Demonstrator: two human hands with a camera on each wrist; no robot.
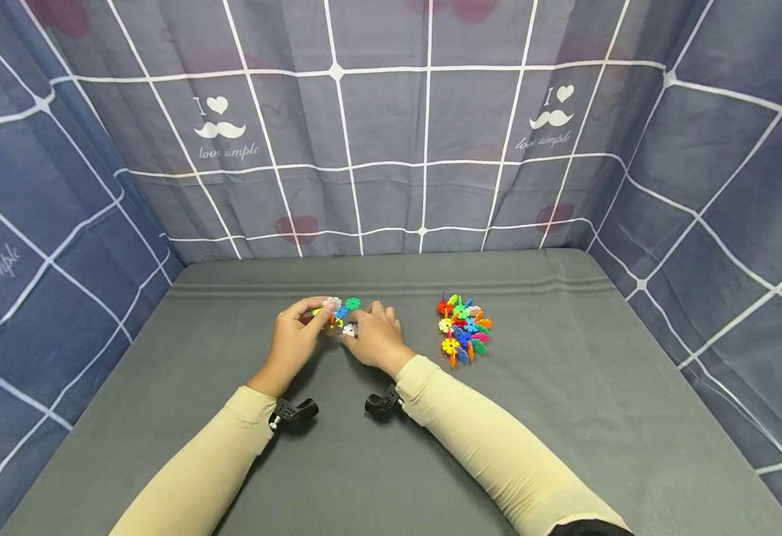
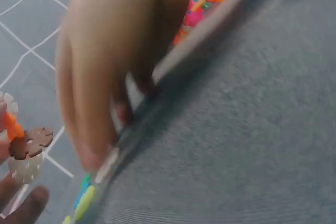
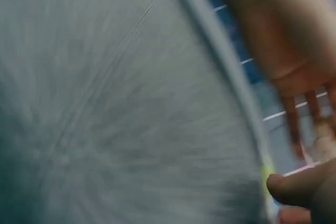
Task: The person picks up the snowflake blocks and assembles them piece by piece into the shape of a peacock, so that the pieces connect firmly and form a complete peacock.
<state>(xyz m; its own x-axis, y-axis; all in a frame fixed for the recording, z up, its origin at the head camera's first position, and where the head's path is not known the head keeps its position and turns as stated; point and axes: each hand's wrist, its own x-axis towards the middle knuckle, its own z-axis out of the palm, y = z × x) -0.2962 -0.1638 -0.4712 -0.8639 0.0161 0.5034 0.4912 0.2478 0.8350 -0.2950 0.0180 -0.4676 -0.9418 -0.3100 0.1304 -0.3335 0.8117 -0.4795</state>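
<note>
My left hand [image 1: 295, 333] pinches a small chain of joined plastic snowflake discs. In the left wrist view the chain shows a white disc, an orange disc [image 2: 13, 127], a brown disc [image 2: 31, 142] and a pale disc [image 2: 25, 169]. My right hand [image 1: 379, 339] is low over the table just to the right, its thumb and forefinger at a white snowflake disc [image 1: 349, 328]. Around both hands' fingertips lie a green disc [image 1: 352, 304], a blue disc [image 1: 341, 312] and a yellow disc [image 2: 84, 203]. The right wrist view is blurred and shows the right thumb [image 3: 294, 184].
A heap of multicoloured snowflake discs [image 1: 463, 327] lies on the grey table [image 1: 565, 417], right of my right hand. Blue checked curtains [image 1: 391, 119] close off the back and both sides. Black cameras [image 1: 382, 402] are strapped at both wrists.
</note>
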